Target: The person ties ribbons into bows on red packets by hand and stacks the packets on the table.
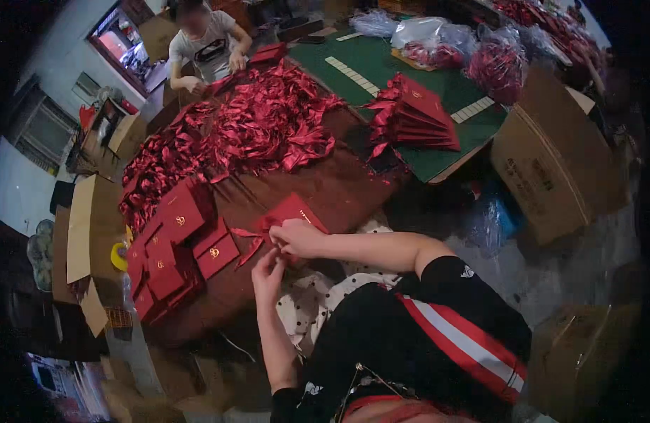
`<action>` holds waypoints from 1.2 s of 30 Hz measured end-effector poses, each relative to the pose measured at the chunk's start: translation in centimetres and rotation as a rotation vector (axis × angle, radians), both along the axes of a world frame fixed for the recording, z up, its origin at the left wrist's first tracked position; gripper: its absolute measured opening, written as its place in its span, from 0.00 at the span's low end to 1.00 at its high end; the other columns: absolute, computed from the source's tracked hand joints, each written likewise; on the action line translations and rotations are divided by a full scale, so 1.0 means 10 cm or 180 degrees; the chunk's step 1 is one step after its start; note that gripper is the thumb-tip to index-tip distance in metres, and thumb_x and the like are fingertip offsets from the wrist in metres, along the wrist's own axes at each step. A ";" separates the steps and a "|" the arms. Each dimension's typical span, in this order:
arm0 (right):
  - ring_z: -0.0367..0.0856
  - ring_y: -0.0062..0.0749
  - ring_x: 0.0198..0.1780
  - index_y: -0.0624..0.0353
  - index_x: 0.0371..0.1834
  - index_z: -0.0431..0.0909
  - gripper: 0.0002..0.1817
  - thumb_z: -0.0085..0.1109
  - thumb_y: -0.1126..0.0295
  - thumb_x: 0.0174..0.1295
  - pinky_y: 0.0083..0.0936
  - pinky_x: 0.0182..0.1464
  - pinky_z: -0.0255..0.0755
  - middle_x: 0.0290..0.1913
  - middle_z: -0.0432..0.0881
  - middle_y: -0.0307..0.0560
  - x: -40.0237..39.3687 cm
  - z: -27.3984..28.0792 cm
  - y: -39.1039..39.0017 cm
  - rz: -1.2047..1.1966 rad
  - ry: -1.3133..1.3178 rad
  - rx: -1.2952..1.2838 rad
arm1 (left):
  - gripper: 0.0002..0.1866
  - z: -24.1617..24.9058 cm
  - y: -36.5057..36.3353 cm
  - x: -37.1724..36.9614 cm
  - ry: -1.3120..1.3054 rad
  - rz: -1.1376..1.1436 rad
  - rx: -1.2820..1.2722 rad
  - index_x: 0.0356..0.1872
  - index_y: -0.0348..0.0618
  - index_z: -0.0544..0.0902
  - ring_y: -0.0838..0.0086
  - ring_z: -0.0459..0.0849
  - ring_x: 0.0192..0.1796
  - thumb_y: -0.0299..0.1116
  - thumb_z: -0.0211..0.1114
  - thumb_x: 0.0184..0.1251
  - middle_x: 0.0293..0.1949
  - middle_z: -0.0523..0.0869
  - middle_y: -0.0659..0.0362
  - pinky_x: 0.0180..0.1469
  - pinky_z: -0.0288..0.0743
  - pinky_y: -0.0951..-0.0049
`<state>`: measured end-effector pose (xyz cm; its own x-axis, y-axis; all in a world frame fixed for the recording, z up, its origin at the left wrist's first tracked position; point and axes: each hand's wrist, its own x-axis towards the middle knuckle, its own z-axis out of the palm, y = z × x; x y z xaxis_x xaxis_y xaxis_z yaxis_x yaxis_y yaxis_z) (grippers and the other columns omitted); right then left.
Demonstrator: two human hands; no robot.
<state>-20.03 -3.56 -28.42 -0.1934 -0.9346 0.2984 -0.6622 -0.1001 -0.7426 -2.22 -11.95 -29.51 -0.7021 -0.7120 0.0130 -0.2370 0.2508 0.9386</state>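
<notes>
A flat red gift bag (292, 209) with small gold print lies at the near edge of the brown-covered table, partly hidden by my hands. My right hand (298, 238) is over it, its fingers pinched on a red ribbon (251, 248) whose loose end hangs to the left. Close below, my left hand (268, 272) has thumb and fingertips brought together by the same ribbon; exactly what they grip is too small to see. Just left of my hands, stacks of red bags (180, 220) with gold emblems rest on the table.
A large heap of red ribbons (268, 116) covers the table's far part, where another person (210, 53) works. A fanned stack of ribboned red bags (420, 113) stands on a green table (325, 53). Cardboard boxes (550, 155) stand right and left (92, 233).
</notes>
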 end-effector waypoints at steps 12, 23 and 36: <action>0.67 0.58 0.64 0.58 0.52 0.70 0.32 0.78 0.63 0.46 0.45 0.65 0.67 0.61 0.67 0.57 -0.18 -0.03 0.31 0.0267 0.0505 -0.0763 | 0.07 0.17 -0.04 -0.13 -0.0511 0.0167 -0.2173 0.34 0.38 0.82 0.59 0.82 0.37 0.24 0.69 0.54 0.38 0.79 0.54 0.41 0.77 0.62; 0.63 0.56 0.71 0.58 0.47 0.75 0.24 0.72 0.59 0.53 0.44 0.67 0.70 0.71 0.67 0.53 -0.25 -0.25 0.52 0.0580 0.1173 -0.0441 | 0.05 0.17 -0.21 0.66 -0.0812 0.1519 -0.2014 0.35 0.40 0.83 0.56 0.81 0.42 0.29 0.69 0.63 0.41 0.78 0.53 0.46 0.76 0.59; 0.86 0.42 0.56 0.51 0.51 0.83 0.17 0.58 0.80 0.60 0.44 0.59 0.78 0.54 0.87 0.46 -1.54 1.04 1.61 -0.1414 0.2375 -0.2195 | 0.14 -0.29 -0.19 0.64 -0.0797 0.1524 -0.2547 0.53 0.42 0.82 0.51 0.77 0.54 0.29 0.64 0.68 0.50 0.78 0.47 0.58 0.71 0.55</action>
<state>-35.47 12.56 -17.97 -0.0251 -0.4152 0.9094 -0.9996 0.0190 -0.0189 4.21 -13.84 -32.36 -0.3881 -0.7690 0.5080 -0.6505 0.6190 0.4401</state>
